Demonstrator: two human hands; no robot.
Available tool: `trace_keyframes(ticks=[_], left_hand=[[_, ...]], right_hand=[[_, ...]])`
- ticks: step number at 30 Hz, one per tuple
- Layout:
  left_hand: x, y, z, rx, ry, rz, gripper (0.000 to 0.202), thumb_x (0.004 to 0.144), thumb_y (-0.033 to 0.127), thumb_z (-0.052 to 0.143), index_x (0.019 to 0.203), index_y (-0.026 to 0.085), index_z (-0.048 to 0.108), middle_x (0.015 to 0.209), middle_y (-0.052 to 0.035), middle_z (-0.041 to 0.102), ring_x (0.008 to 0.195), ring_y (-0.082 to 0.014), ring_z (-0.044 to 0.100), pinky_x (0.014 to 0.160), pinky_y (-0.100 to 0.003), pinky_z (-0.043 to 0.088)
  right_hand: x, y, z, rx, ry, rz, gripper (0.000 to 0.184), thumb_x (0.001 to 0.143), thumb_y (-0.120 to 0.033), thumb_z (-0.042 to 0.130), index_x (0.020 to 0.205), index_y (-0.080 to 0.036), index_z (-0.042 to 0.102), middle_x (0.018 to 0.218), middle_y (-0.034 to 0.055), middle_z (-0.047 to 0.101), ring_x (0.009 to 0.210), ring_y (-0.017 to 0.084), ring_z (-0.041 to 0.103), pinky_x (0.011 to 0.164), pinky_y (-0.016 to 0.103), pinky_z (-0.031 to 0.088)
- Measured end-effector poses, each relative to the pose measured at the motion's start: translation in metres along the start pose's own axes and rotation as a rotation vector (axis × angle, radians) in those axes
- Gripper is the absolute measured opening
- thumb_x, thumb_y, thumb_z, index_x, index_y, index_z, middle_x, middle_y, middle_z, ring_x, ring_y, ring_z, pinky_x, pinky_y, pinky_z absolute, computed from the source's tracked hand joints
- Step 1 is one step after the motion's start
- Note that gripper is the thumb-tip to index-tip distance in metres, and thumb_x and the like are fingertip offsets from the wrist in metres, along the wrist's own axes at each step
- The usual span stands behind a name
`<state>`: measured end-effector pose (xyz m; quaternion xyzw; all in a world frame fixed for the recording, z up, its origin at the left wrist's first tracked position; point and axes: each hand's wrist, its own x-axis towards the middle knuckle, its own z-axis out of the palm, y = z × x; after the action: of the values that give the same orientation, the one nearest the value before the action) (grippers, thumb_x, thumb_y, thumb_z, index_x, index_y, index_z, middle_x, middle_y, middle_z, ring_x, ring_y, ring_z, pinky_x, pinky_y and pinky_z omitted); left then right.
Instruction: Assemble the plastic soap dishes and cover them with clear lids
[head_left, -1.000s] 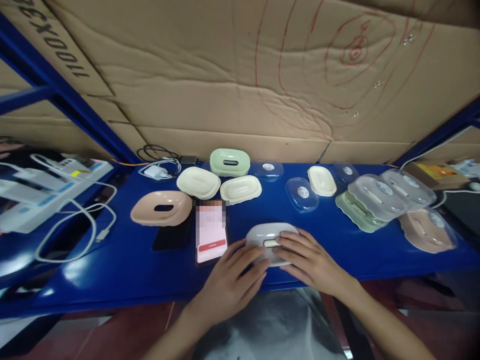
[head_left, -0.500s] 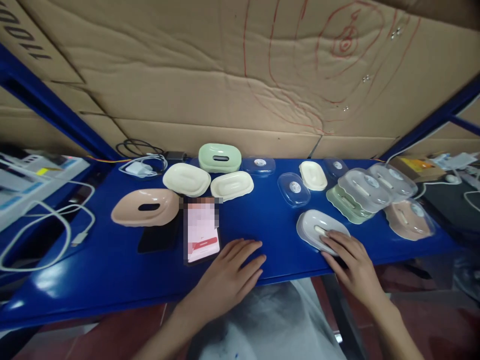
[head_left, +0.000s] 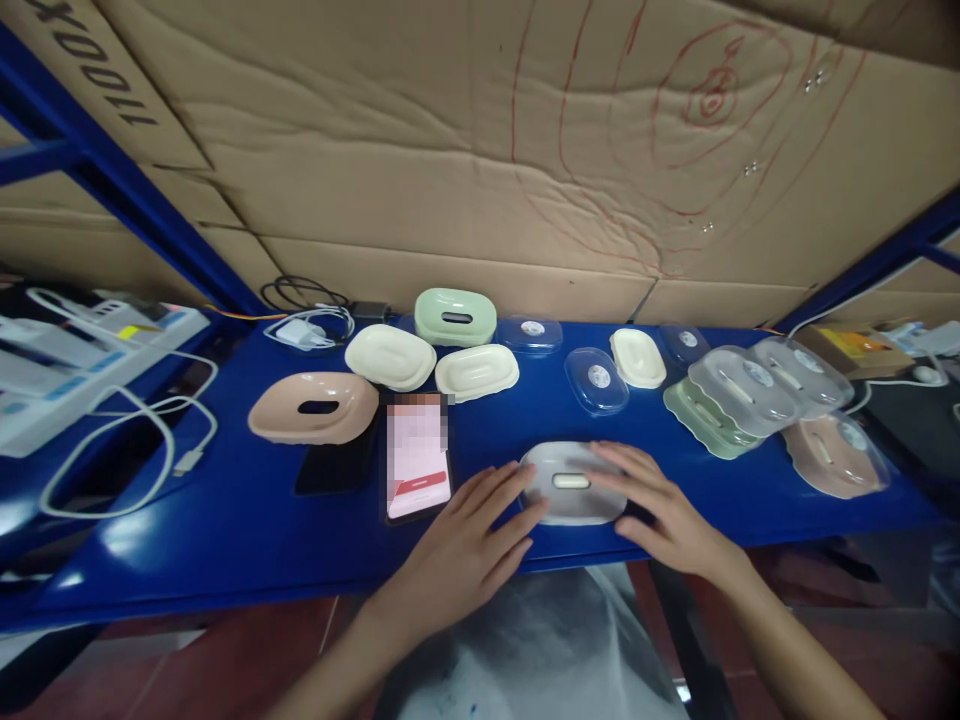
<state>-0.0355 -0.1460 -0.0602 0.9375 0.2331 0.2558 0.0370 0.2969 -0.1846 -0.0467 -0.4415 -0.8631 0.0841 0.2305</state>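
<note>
Grey clothing (head_left: 540, 650): is showing just below the near edge of the blue surface (head_left: 225, 540).
Left hand (head_left: 476, 540): is spreading its fingers, the tips reaching the left end of the grey dish.
Right hand (head_left: 667, 510): is standing wide, thumb apart, fingers lying over the dish's right end.
Grey dish (head_left: 559, 507): is sitting between the hands, near the middle of the near edge, a cream strip (head_left: 571, 481) showing in its slot.
Phone (head_left: 421, 465): is lying left of the hands, its screen glowing, partly pixelated.
Black slab (head_left: 330, 472): is lying beside the phone, just in front of the pink dish (head_left: 315, 432).
Lidded dishes: are crowding towards the right edge, pink (head_left: 832, 465) nearest, a grey one (head_left: 739, 390) resting on a green one (head_left: 709, 425).
Cream trays (head_left: 390, 358): are lying beyond the phone, two together, a third (head_left: 639, 360) farther right.
Clear lid (head_left: 598, 385): is lying beside that third tray.
Green dish (head_left: 433, 320): is standing close to the far edge.
White charger (head_left: 304, 333): is lying towards the far left corner.
Cardboard (head_left: 375, 150): is rising behind the far edge.
</note>
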Motion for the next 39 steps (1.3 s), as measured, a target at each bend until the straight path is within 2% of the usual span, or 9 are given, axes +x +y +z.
trace_keyframes(ticks=[6,9,13,17,23,26,29,31,39], left_hand=[[0.002,0.0,-0.001,-0.039,-0.013,-0.008,0.027,0.109,0.024,0.057,0.134,0.019,0.066,0.144,-0.0108,0.068,0.144,-0.0302,0.057,0.115,-0.054,0.057],[0.002,0.0,-0.002,-0.072,0.031,-0.039,0.019,0.108,0.027,0.061,0.123,0.018,0.067,0.135,-0.0114,0.07,0.138,-0.03,0.061,0.114,-0.054,0.057],[0.002,0.0,-0.003,-0.077,0.072,-0.038,0.016,0.108,0.025,0.061,0.121,0.017,0.066,0.135,-0.0128,0.068,0.137,-0.0298,0.06,0.114,-0.053,0.056],[0.002,0.0,-0.004,-0.087,0.072,-0.027,0.019,0.108,0.021,0.061,0.126,0.017,0.066,0.14,-0.013,0.066,0.137,-0.0285,0.06,0.115,-0.051,0.057],[0.0,-0.001,-0.003,-0.101,0.061,-0.029,0.023,0.108,0.021,0.061,0.131,0.018,0.065,0.142,-0.0125,0.066,0.136,-0.028,0.062,0.112,-0.05,0.059],[0.0,-0.001,-0.003,-0.106,0.047,-0.033,0.02,0.108,0.021,0.061,0.127,0.018,0.067,0.141,-0.0122,0.067,0.136,-0.0283,0.062,0.113,-0.05,0.059],[0.0,-0.001,-0.004,-0.114,0.055,-0.036,0.019,0.107,0.022,0.062,0.126,0.019,0.068,0.14,-0.0117,0.068,0.136,-0.028,0.063,0.113,-0.05,0.059],[0.0,-0.001,-0.004,-0.117,0.068,-0.036,0.02,0.107,0.022,0.063,0.127,0.019,0.068,0.14,-0.0116,0.068,0.135,-0.0275,0.064,0.113,-0.049,0.059],[-0.002,0.001,-0.007,-0.115,0.122,-0.06,0.024,0.108,0.021,0.064,0.131,0.022,0.067,0.142,-0.0098,0.068,0.132,-0.0245,0.067,0.11,-0.044,0.063]], right_hand=[[0.032,0.032,0.003,-0.179,0.065,0.268,0.061,0.113,-0.046,0.047,0.17,-0.032,0.035,0.172,0.0104,0.046,0.163,0.034,0.037,0.129,0.065,0.037],[0.024,0.036,0.012,-0.236,0.051,0.319,0.068,0.108,-0.052,0.057,0.169,-0.03,0.038,0.165,0.0144,0.052,0.159,0.038,0.041,0.126,0.068,0.04],[0.01,0.034,0.017,-0.221,0.218,0.398,0.066,0.103,-0.052,0.066,0.162,-0.027,0.051,0.155,0.0193,0.055,0.151,0.04,0.051,0.12,0.064,0.05],[0.009,0.032,0.015,-0.141,0.31,0.386,0.041,0.108,-0.039,0.06,0.147,-0.029,0.067,0.154,0.0129,0.06,0.144,0.031,0.061,0.12,0.054,0.054],[0.015,0.025,0.015,-0.114,0.36,0.349,0.034,0.105,-0.037,0.066,0.138,-0.031,0.072,0.14,0.0106,0.069,0.134,0.03,0.067,0.117,0.053,0.057],[0.016,0.022,0.016,-0.134,0.327,0.355,0.045,0.103,-0.041,0.068,0.147,-0.03,0.065,0.142,0.0133,0.064,0.147,0.035,0.057,0.122,0.059,0.051],[0.018,0.02,0.018,-0.151,0.266,0.416,0.065,0.103,-0.045,0.068,0.163,-0.031,0.049,0.166,0.0157,0.045,0.162,0.04,0.035,0.128,0.065,0.042],[0.02,0.021,0.019,-0.14,0.213,0.417,0.062,0.106,-0.043,0.063,0.164,-0.033,0.048,0.174,0.0127,0.037,0.164,0.039,0.034,0.128,0.064,0.042],[0.012,0.012,0.007,0.215,0.288,0.316,0.041,0.107,-0.035,0.062,0.149,-0.034,0.065,0.152,0.0067,0.068,0.144,0.029,0.062,0.123,0.051,0.052]])
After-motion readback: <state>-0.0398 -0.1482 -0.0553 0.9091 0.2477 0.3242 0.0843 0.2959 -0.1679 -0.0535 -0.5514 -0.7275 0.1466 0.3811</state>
